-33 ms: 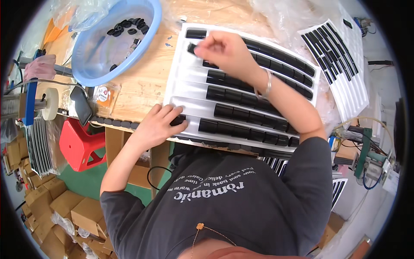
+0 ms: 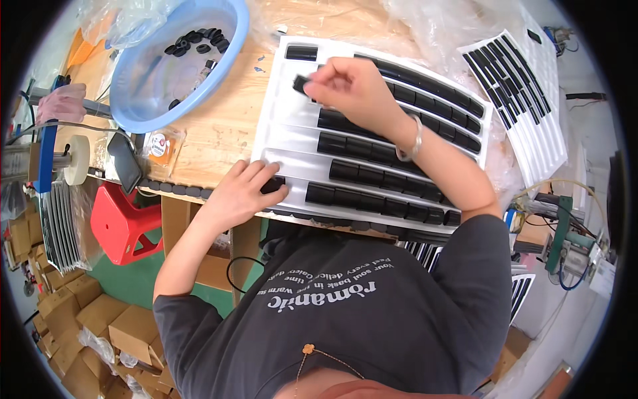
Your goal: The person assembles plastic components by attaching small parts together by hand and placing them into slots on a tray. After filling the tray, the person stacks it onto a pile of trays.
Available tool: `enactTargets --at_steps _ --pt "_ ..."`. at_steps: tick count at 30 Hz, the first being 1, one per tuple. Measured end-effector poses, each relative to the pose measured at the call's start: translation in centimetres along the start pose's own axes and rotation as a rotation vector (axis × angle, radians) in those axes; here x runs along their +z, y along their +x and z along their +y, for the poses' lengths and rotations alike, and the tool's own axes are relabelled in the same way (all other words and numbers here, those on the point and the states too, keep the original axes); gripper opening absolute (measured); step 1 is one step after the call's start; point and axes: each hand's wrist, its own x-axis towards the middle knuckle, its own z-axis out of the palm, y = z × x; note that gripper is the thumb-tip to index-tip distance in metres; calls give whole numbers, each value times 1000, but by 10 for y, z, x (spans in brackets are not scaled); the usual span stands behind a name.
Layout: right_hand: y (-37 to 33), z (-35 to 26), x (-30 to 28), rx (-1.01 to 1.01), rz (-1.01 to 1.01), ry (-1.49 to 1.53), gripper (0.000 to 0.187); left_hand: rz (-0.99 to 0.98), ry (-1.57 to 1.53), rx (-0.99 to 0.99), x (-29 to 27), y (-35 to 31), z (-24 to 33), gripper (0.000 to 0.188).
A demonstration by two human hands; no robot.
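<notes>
A white ribbed tray (image 2: 266,126) lies on the table, its grooves holding rows of short, curved black pieces (image 2: 359,174). Over the tray's far left part, my right hand (image 2: 349,86) pinches a small black piece (image 2: 301,83) between thumb and fingertips. My left hand (image 2: 244,191) rests on the near left corner of the tray. Between its thumb and index finger sits another black piece (image 2: 272,184), partly covered by the fingers. One more black piece (image 2: 302,52) lies alone in the farthest groove, at its left end.
A light blue basin (image 2: 229,73) with several black rings stands at the far left. Next to it lie a phone (image 2: 124,159) and a small packet (image 2: 161,146). A second filled tray (image 2: 531,139) is at the right. A red stool (image 2: 119,223) and cardboard boxes (image 2: 136,332) are below left.
My right hand has moved slightly to the right and nearer to me, with the black piece still pinched in it. My left hand stays in place.
</notes>
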Motion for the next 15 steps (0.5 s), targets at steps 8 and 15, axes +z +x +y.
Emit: enactTargets --at_steps 8,15 --pt "-79 -22 45 208 128 348 38 520 -607 -378 31 -3 10 48" --pt "-91 -19 65 165 134 267 30 750 -730 -372 13 20 25 43"
